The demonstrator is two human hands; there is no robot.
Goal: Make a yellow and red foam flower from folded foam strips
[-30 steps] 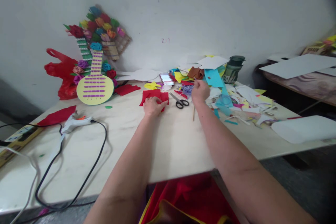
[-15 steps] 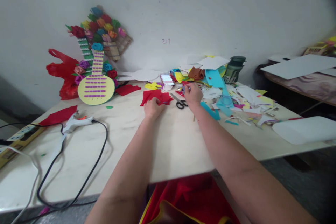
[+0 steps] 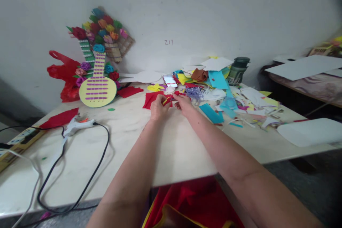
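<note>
The left hand (image 3: pixel 159 109) has its fingers bent and closed on a small yellow thing (image 3: pixel 166 101). It is too small to tell what it is. The right hand (image 3: pixel 184 104) is just beside it, with its fingers close to the tip of the yellow thing. I cannot tell if they pinch anything. A flat red piece (image 3: pixel 148 99) lies under and next to the left hand. It is on the table (image 3: pixel 184 149), near the middle of the back edge.

Past the right hand is a tangle of purple string (image 3: pixel 196 93). A blue strip (image 3: pixel 211 113) lies to the right of the right wrist. Lots of scraps (image 3: pixel 249 101) spread along the right edge, and a green bottle (image 3: pixel 237 72) stands near the back right corner.

Toward the left edge is a white glue gun (image 3: pixel 80 125) with a black cord (image 3: pixel 107 144). A yellow guitar shape (image 3: pixel 97 91) with purple stripes stands near the back left corner, beside a red bag (image 3: pixel 65 74).
</note>
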